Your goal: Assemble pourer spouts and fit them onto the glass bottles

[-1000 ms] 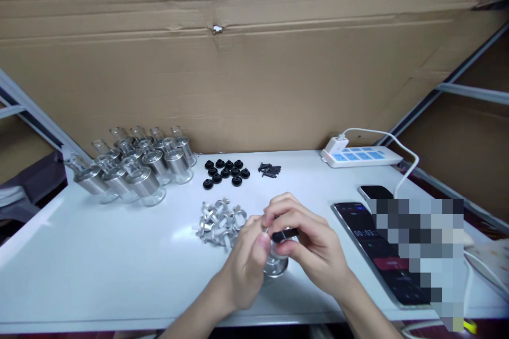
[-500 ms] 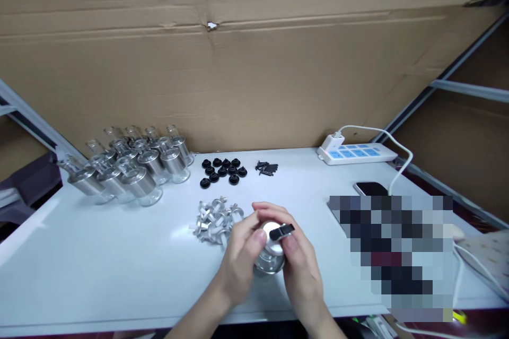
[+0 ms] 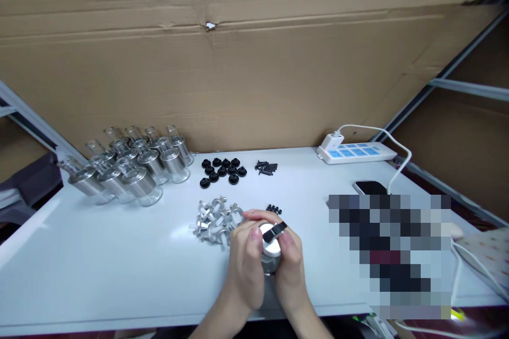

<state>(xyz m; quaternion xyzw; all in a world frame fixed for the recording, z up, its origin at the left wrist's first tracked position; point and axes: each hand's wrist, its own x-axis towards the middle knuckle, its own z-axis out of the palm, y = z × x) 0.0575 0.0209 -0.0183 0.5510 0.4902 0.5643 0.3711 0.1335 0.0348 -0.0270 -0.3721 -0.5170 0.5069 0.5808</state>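
Between my two hands, near the table's front edge, is a glass bottle (image 3: 269, 264) with a silvery metal top (image 3: 272, 247) and a black spout-like piece (image 3: 274, 231) on it. My left hand (image 3: 246, 259) wraps round its left side, thumb up by the metal top. My right hand (image 3: 289, 262) closes round the other side, its thumb by the black piece. The hands hide most of the bottle. Just left of my left hand lies a pile of silvery metal and clear plastic parts (image 3: 214, 220). Small black pieces (image 3: 274, 209) lie just beyond my fingers.
Several bottles with metal sleeves (image 3: 139, 182) stand at the back left. Black round caps (image 3: 222, 171) and black thin pins (image 3: 266, 167) lie near the cardboard wall (image 3: 254, 84). On the right are a power strip (image 3: 358, 153), a phone (image 3: 370, 188) and a blurred-out area.
My hands have drawn closer together round the bottle, the right one shifting left. The small black pieces behind them have come into view.
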